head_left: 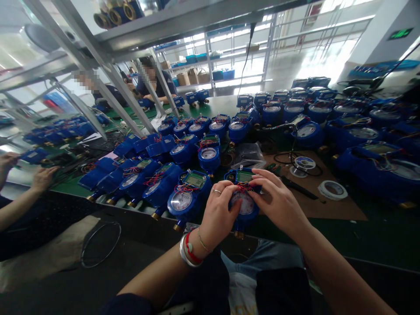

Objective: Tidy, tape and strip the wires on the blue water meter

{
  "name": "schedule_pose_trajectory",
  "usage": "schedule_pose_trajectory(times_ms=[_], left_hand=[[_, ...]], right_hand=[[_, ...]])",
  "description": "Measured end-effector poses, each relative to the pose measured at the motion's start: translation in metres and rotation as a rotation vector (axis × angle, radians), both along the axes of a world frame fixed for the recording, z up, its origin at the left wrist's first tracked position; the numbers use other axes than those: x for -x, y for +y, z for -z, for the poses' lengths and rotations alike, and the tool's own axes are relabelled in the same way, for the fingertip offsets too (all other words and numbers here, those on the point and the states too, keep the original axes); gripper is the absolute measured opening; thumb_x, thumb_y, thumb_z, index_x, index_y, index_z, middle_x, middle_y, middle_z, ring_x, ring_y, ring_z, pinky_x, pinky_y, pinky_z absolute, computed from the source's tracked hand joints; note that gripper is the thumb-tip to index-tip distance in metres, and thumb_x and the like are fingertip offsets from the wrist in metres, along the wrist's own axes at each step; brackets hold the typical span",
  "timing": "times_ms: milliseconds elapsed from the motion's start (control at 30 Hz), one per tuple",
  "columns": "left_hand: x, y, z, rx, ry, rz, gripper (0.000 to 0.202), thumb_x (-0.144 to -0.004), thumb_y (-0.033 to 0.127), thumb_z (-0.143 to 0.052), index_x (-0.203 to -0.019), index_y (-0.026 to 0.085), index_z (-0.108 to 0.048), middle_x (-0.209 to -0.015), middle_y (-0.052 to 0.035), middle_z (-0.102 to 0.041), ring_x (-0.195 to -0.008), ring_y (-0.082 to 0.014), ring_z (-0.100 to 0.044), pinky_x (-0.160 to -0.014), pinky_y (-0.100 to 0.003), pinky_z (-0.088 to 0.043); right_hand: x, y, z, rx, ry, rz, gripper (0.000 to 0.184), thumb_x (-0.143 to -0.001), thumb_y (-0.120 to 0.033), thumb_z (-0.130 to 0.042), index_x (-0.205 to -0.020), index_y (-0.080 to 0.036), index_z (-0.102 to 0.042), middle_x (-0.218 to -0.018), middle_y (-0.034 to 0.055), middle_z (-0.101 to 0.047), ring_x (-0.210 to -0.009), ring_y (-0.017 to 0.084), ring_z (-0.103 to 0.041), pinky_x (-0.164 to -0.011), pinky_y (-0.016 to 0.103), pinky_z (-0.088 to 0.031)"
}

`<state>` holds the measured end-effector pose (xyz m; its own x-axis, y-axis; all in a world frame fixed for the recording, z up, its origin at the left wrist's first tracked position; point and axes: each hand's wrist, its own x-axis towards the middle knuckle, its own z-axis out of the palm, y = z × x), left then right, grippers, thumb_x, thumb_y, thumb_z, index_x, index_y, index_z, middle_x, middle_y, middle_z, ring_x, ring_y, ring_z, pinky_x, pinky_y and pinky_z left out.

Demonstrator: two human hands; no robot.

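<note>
A blue water meter (244, 205) with a round dial, a green display and red wires stands at the near edge of the green bench. My left hand (218, 214), with a ring and bracelets, grips its left side with bent fingers. My right hand (277, 201) covers its right side, fingertips pinched at the red wires on top. Another blue meter (188, 194) stands just left of my left hand.
Several blue meters (210, 155) fill the bench (377, 236) in rows to the left, back and right. Solder wire spools (333, 189) and a black tool lie on a brown mat at right. A co-worker's hands (42, 177) work at far left; people sit behind a metal frame.
</note>
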<state>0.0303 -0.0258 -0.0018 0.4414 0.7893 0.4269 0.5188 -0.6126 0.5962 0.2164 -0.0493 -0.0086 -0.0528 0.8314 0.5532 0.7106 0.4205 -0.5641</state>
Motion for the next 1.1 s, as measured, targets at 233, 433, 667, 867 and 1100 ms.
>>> schedule_pose_trajectory(times_ms=[233,433,667,867,1100], left_hand=[[-0.003,0.004,0.001,0.016,0.000,0.008,0.034,-0.088,0.016,-0.057,-0.122,0.019,-0.053,-0.123,-0.0101,-0.052,-0.116,-0.0249,-0.049,-0.104,-0.042,-0.040],[-0.005,0.004,0.004,-0.013,-0.011,-0.001,0.030,-0.088,0.016,-0.058,-0.117,0.019,-0.053,-0.121,-0.0088,-0.052,-0.115,-0.0231,-0.049,-0.103,-0.040,-0.041],[-0.008,0.005,-0.006,-0.175,-0.003,0.026,0.013,-0.089,0.023,-0.059,-0.100,0.019,-0.055,-0.120,-0.0088,-0.050,-0.114,-0.0228,-0.048,-0.101,-0.040,-0.041],[-0.017,0.032,-0.010,-0.152,0.027,0.159,0.025,-0.085,0.023,-0.065,-0.107,0.019,-0.054,-0.124,-0.0108,-0.055,-0.120,-0.0260,-0.049,-0.103,-0.044,-0.042],[-0.018,0.050,-0.004,-0.022,-0.030,0.155,0.016,-0.089,0.017,-0.058,-0.104,0.018,-0.060,-0.108,-0.0069,-0.066,-0.105,-0.0207,-0.060,-0.095,-0.037,-0.049]], right_hand=[[-0.008,0.008,-0.003,0.029,0.039,0.007,0.019,-0.093,-0.017,-0.051,-0.107,-0.020,-0.063,-0.114,0.0063,-0.066,-0.108,0.021,-0.060,-0.099,0.040,-0.047],[-0.011,0.012,-0.001,0.026,0.115,-0.010,0.020,-0.090,-0.010,-0.050,-0.100,-0.023,-0.062,-0.115,0.0035,-0.065,-0.108,0.021,-0.061,-0.096,0.038,-0.048],[-0.010,0.013,0.001,0.033,0.134,0.001,0.021,-0.089,-0.007,-0.050,-0.096,-0.025,-0.059,-0.127,0.0030,-0.058,-0.112,0.021,-0.059,-0.098,0.040,-0.047],[-0.008,0.012,0.005,-0.009,0.139,-0.015,0.017,-0.090,-0.007,-0.047,-0.089,-0.023,-0.054,-0.130,0.0045,-0.056,-0.106,0.019,-0.063,-0.094,0.037,-0.050],[-0.009,0.002,0.008,-0.084,-0.078,-0.025,0.024,-0.087,-0.003,-0.043,-0.084,-0.020,-0.060,-0.137,0.0081,-0.049,-0.119,0.022,-0.055,-0.103,0.039,-0.045]])
